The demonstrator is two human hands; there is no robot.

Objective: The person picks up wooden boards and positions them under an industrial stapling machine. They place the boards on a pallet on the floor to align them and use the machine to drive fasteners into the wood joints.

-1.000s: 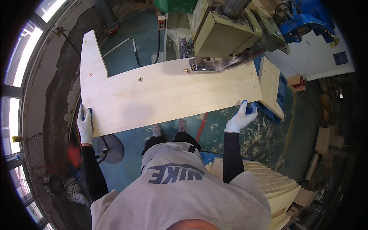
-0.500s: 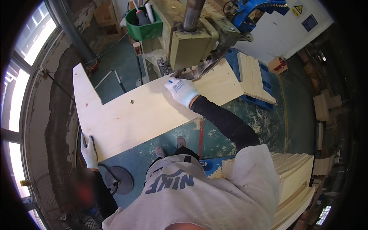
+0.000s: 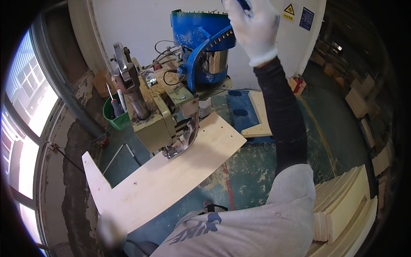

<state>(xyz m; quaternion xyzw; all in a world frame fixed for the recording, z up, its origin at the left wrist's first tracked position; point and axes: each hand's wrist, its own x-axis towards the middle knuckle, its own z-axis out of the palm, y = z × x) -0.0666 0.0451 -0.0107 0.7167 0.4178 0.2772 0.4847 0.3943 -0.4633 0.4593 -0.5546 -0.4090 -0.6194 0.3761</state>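
A pale L-shaped plywood panel (image 3: 165, 188) lies under the head of a riveting-type machine (image 3: 156, 128), whose curved metal guide (image 3: 184, 145) comes down close to its surface. Several small metal fittings and holes show along the panel. My left hand (image 3: 112, 231) is at the panel's near left edge; it is blurred, so its fingers cannot be made out. High up at the top edge, my right hand (image 3: 257, 34) in a white glove with blue coating is off the panel, in front of the wall and right of a blue bowl feeder (image 3: 192, 32). Its fingertips run out of view.
A green cup of tools (image 3: 117, 113) hangs beside the machine. Another cut wooden panel (image 3: 259, 115) lies on a blue pallet (image 3: 244, 107) beyond. Stacked boards (image 3: 342, 205) stand at my right. Windows (image 3: 32, 94) line the left wall.
My right hand has left the panel beside the machine head and risen to the top of the view. The view has tilted upward, showing the blue feeder. My left hand stays by the panel's edge.
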